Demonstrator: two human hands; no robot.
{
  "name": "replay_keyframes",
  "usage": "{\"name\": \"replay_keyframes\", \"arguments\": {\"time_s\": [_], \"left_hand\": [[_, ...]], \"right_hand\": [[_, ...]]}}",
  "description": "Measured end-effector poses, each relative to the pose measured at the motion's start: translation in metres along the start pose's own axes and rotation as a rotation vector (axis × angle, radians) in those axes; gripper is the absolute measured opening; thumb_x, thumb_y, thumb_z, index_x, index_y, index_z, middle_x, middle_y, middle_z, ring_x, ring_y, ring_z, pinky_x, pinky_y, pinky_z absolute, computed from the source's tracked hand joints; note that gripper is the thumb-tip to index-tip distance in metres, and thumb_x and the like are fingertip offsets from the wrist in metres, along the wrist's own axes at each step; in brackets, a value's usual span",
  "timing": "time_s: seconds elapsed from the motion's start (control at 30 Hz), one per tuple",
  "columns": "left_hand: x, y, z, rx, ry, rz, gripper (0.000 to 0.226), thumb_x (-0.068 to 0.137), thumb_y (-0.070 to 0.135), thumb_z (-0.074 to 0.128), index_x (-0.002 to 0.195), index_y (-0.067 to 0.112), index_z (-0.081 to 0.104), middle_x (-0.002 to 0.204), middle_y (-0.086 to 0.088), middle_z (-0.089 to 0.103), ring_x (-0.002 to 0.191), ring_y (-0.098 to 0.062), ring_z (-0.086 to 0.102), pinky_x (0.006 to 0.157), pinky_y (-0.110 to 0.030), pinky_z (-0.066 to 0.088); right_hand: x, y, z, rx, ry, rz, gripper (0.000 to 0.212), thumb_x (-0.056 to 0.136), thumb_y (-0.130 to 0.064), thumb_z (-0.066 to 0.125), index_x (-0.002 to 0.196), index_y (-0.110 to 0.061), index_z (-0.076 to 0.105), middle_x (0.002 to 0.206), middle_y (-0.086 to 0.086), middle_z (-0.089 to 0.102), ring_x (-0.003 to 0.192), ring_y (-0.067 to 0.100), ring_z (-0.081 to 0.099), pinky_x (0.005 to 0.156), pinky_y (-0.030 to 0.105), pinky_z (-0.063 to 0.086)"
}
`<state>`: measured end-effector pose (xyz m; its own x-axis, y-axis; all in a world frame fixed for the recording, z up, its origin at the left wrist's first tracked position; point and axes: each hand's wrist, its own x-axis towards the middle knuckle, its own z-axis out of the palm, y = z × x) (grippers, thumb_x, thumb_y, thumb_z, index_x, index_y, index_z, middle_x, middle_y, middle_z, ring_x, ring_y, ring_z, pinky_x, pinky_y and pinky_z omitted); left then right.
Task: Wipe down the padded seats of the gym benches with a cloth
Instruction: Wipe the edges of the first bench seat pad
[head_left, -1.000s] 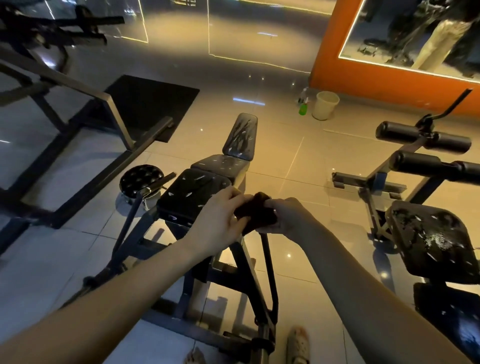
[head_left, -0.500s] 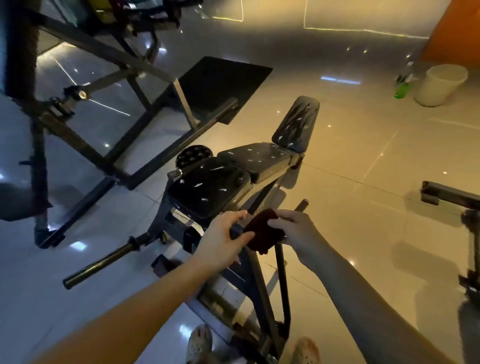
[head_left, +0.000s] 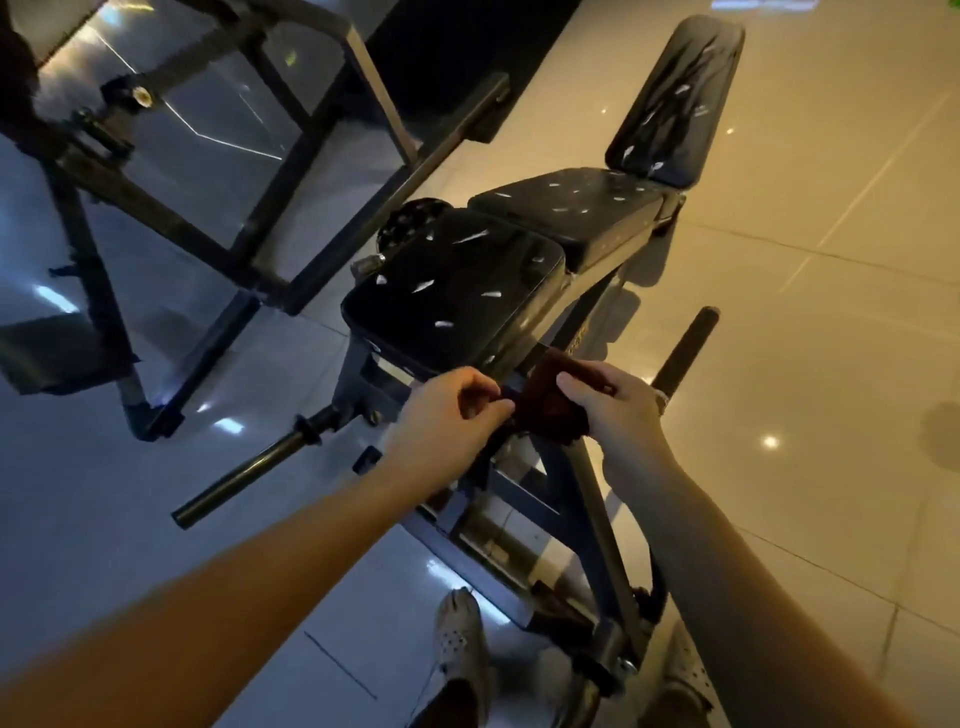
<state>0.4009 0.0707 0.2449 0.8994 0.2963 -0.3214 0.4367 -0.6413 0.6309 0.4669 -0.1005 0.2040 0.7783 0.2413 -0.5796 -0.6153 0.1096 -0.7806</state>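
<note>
Cloth (head_left: 548, 402), small, dark reddish-brown and folded, looks soft, light and limp, so I judge it best taken bunched along its edges. My left hand (head_left: 441, 421) pinches its nine-o'clock edge; my right hand (head_left: 615, 402) curls over its three-o'clock side. It sits between both grips, just below the five-o'clock corner of the pale-flecked black padded bench seat (head_left: 457, 291); whether it touches the frame I cannot tell.
</note>
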Motion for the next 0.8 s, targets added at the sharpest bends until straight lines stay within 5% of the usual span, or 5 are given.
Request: {"name": "replay_keyframes", "arguments": {"time_s": [0.1, 0.27, 0.37, 0.6, 0.8], "left_hand": [[0.011, -0.029, -0.026, 0.393, 0.236, 0.227, 0.028, 0.094, 0.036, 0.069, 0.119, 0.024, 0.064, 0.094, 0.017, 0.053, 0.082, -0.001, 0.053, 0.074, -0.014, 0.045], [0.028, -0.075, -0.035, 0.729, 0.344, 0.513, 0.04, 0.098, 0.036, 0.061, 0.13, 0.011, 0.067, 0.12, -0.007, 0.06, 0.106, -0.023, 0.054, 0.084, -0.04, 0.05], [0.031, -0.085, -0.029, 0.765, 0.397, 0.598, 0.037, 0.103, 0.033, 0.056, 0.13, 0.01, 0.067, 0.12, -0.009, 0.062, 0.108, -0.025, 0.054, 0.087, -0.037, 0.043], [0.034, -0.088, -0.02, 0.674, 0.46, 0.653, 0.032, 0.101, 0.023, 0.061, 0.125, 0.004, 0.068, 0.113, -0.013, 0.063, 0.1, -0.023, 0.055, 0.078, -0.033, 0.049], [0.036, -0.089, -0.015, 0.609, 0.48, 0.633, 0.03, 0.101, 0.022, 0.064, 0.123, 0.003, 0.07, 0.108, -0.011, 0.064, 0.095, -0.022, 0.055, 0.072, -0.036, 0.05]], "right_hand": [[0.028, 0.008, 0.013, -0.019, 0.079, -0.028, 0.017, 0.096, -0.016, 0.069, 0.112, -0.022, 0.069, 0.108, 0.002, 0.068, 0.103, 0.019, 0.065, 0.071, 0.027, 0.058], [0.043, 0.031, 0.052, -0.039, 0.114, -0.157, 0.011, 0.094, -0.019, 0.07, 0.095, -0.03, 0.068, 0.101, 0.0, 0.069, 0.099, 0.018, 0.067, 0.078, 0.031, 0.061], [0.038, 0.044, 0.07, -0.105, 0.172, -0.273, 0.01, 0.096, -0.026, 0.069, 0.105, -0.027, 0.064, 0.103, -0.005, 0.065, 0.093, 0.007, 0.063, 0.062, 0.012, 0.053], [0.025, 0.075, 0.082, -0.336, 0.193, -0.46, 0.023, 0.097, -0.026, 0.067, 0.12, -0.024, 0.065, 0.109, -0.01, 0.063, 0.105, 0.003, 0.058, 0.092, 0.02, 0.049], [0.068, 0.03, 0.066, -0.257, 0.279, -0.325, 0.015, 0.098, -0.024, 0.066, 0.112, -0.022, 0.066, 0.098, -0.014, 0.059, 0.092, 0.001, 0.058, 0.085, 0.027, 0.058]]}}
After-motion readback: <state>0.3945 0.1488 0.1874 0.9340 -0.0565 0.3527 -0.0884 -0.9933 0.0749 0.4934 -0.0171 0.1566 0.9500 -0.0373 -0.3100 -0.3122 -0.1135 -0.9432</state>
